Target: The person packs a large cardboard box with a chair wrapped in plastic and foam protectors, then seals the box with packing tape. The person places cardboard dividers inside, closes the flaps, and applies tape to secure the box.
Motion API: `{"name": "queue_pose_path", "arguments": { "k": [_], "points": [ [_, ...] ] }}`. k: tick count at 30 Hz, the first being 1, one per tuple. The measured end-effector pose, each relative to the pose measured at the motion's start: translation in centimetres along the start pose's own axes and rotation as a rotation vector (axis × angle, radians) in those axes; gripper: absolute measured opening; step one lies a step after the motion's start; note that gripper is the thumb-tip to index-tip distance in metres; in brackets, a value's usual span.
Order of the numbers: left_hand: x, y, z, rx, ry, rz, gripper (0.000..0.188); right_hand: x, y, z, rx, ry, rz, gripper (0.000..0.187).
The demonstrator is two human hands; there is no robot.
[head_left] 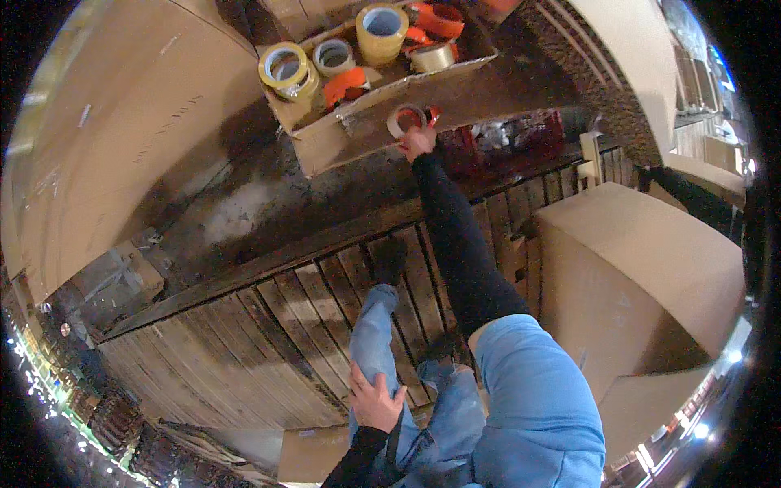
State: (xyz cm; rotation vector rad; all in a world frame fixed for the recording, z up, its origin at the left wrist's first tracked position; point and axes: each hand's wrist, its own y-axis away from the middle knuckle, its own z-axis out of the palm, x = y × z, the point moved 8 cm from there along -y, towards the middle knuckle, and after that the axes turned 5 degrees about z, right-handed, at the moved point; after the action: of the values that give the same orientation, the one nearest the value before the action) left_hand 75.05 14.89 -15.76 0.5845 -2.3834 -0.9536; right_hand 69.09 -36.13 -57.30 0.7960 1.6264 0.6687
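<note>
One red tape holder with a pale round roll [394,122]: right hand [418,143] grips it | left hand [376,403] lies loose on blue-jean leg [372,342] | grabbing looks done, no taping shows

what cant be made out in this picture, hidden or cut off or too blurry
All in the head view:
- How firm the right hand's grip on the tape roll is: the hand hides the contact.
- Open carton's floor: partly hidden by piled rolls.
- Left sleeve: cut off by the lower edge.
- Shiny pale material: too blurred.
</note>
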Motion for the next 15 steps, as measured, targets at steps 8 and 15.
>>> {"name": "queue_pose_path", "arguments": {
  "k": [8, 15],
  "points": [
    [-0.9, -0.9, -1.9, -0.021, -0.007, 0.068, 0.060, 1.7, 14.9, -1.5, 0.272, 0.071, -0.258, 0.024],
    [-0.6, -2.7, 1.3, -0.084, 0.096, 0.311, 0.078, 3.0, 51.1, -17.0, -0.316, 0.392, -0.327, 0.036]
  ]
}}
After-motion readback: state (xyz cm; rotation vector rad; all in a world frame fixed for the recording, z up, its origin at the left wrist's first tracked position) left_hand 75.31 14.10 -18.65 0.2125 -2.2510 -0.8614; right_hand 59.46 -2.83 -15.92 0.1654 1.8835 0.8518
